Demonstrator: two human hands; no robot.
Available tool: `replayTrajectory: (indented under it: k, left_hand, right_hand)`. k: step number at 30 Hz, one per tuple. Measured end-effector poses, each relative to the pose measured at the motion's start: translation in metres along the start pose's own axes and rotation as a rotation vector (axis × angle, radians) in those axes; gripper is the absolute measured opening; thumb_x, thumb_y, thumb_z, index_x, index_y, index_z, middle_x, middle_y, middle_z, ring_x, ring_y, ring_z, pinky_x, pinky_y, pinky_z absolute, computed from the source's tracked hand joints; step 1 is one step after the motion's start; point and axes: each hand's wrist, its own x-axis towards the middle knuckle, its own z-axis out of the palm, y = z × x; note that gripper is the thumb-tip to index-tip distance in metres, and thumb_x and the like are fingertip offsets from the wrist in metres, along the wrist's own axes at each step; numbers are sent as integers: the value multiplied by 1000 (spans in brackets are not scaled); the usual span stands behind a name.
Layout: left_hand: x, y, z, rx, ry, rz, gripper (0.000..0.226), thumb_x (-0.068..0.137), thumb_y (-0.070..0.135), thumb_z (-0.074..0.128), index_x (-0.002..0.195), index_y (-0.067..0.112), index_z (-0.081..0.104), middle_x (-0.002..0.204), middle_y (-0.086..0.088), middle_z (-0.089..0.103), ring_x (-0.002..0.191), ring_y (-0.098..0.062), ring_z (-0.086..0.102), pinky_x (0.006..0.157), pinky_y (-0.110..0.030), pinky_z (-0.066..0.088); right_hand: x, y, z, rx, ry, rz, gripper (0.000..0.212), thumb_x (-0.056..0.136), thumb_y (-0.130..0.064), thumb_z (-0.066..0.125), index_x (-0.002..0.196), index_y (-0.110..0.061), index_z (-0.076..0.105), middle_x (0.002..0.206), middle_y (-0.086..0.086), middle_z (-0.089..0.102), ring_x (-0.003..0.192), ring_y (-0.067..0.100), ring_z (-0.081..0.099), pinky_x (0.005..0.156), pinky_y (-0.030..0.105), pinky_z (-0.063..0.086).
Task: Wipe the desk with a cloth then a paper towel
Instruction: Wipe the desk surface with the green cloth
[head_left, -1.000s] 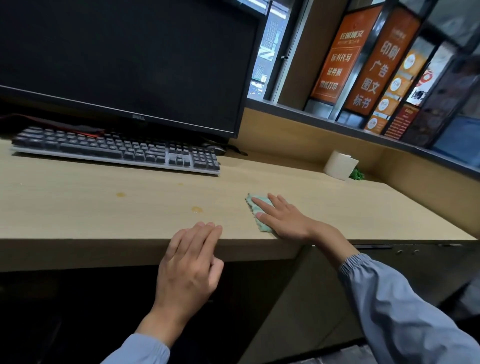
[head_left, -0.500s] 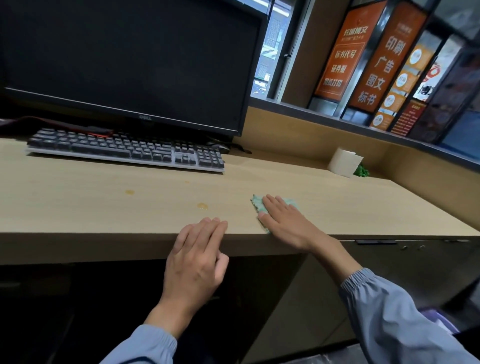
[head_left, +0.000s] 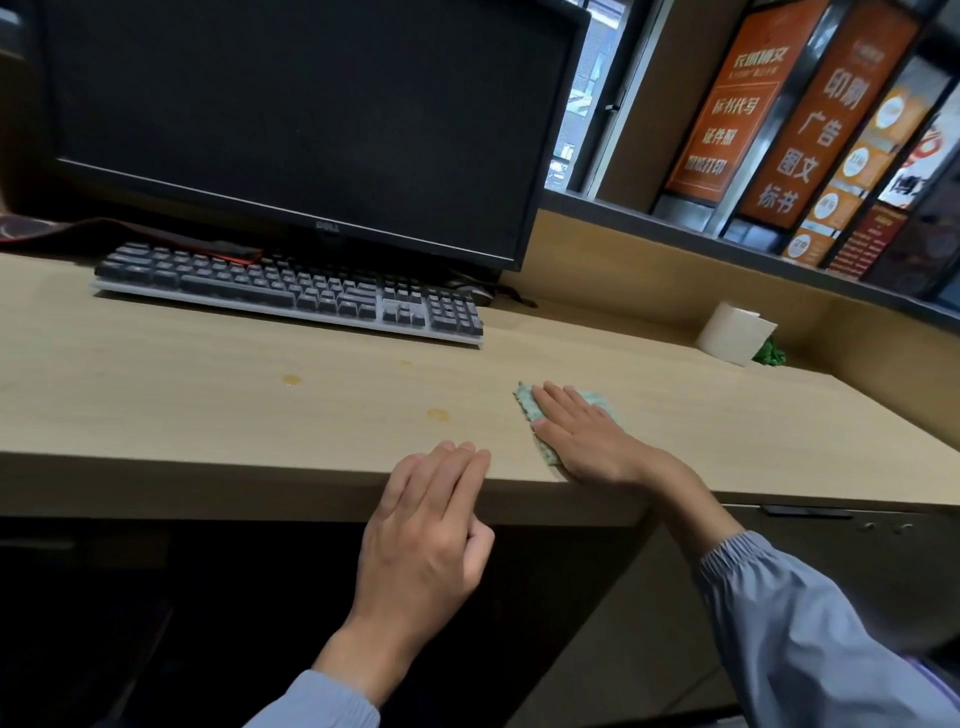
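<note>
Cloth (head_left: 527, 404) mostly hidden under flat right hand (head_left: 587, 446); edges showing.

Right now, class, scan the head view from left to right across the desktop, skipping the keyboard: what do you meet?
Yellow stain → second yellow stain → green cloth under the flat right hand → paper roll → small green object beside it.

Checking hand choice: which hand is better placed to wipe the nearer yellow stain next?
Right. The right hand presses flat on the cloth, just right of the stain; the left hand rests empty on the desk edge.
</note>
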Motion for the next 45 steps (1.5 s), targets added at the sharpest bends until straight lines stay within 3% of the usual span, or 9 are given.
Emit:
replayTrajectory:
  k: [4, 9, 17, 22, 26, 31, 35, 39, 45]
  left_hand:
    - [0, -3, -4, -5, -11, 21, 52, 90, 15, 53, 140, 8, 64, 140, -7, 65, 136, -25, 58, 125, -36, 26]
    - [1, -18, -14, 42, 12, 107, 47, 91, 13, 54, 136, 10, 68, 137, -7, 67, 132, -25, 61, 119, -38, 35]
    - [-11, -53, -26, 234, 175, -34, 42, 83, 14, 61, 123, 6, 72, 126, -13, 67, 126, -29, 55, 119, -40, 26]
    - [-16, -68, -18, 283, 186, 12, 45, 91, 18, 51, 133, 7, 62, 133, -12, 64, 129, -29, 55, 116, -42, 30]
    - [-17, -75, -6, 295, 247, 48, 50, 87, 20, 57, 136, 9, 58, 137, -7, 56, 129, -28, 54, 115, -42, 31]
    - [-15, -78, 4, 309, 311, 79, 51, 83, 22, 58, 132, 9, 59, 134, -7, 56, 124, -28, 55, 112, -41, 33]
    - [-12, -79, 4, 322, 314, 83, 51, 81, 22, 57, 131, 9, 59, 133, -6, 56, 123, -28, 55, 111, -40, 33]
    - [-9, -76, 4, 309, 327, 57, 50, 81, 22, 56, 130, 11, 60, 132, -5, 56, 123, -27, 55, 112, -39, 33]
    - [-6, -71, -8, 253, 323, 21, 35, 86, 18, 58, 121, 16, 63, 125, 0, 61, 118, -23, 59, 108, -37, 32]
  right_hand:
    - [22, -4, -6, 24, -12, -18, 60, 111, -45, 15, 163, -27, -6, 171, -5, -11, 156, 16, -12, 124, 42, -4]
    - [52, -6, -15, 10, -16, -15, 60, 110, -44, 15, 164, -26, -4, 172, -3, -9, 157, 19, -9, 126, 48, 0]
    - [113, -3, -27, 6, -52, 31, 60, 108, -48, 13, 163, -32, -3, 172, -6, -8, 157, 17, -7, 124, 54, -1]
    - [145, -1, -33, 7, -46, 40, 58, 109, -44, 15, 164, -30, 0, 172, -4, -6, 158, 19, -5, 124, 56, 1]
    - [166, 1, -39, 14, -41, 46, 58, 110, -43, 15, 164, -28, 2, 172, -3, -4, 158, 19, -4, 124, 57, 3]
    - [205, 16, -42, 17, -47, 56, 79, 95, -62, 8, 164, -24, 9, 172, 0, 0, 158, 24, -2, 123, 58, 8]
    - [240, 28, -42, -11, -60, 79, 84, 91, -62, 9, 163, -20, 13, 172, 5, 1, 158, 26, -1, 125, 55, 8]
    - [231, 11, -51, -13, -48, 70, 58, 111, -38, 16, 164, -15, 6, 172, 8, -1, 158, 25, -3, 126, 43, 2]
    - [239, 24, -55, 32, -46, 95, 60, 109, -50, 16, 164, -29, 6, 172, -1, -3, 158, 22, -4, 125, 46, 0]
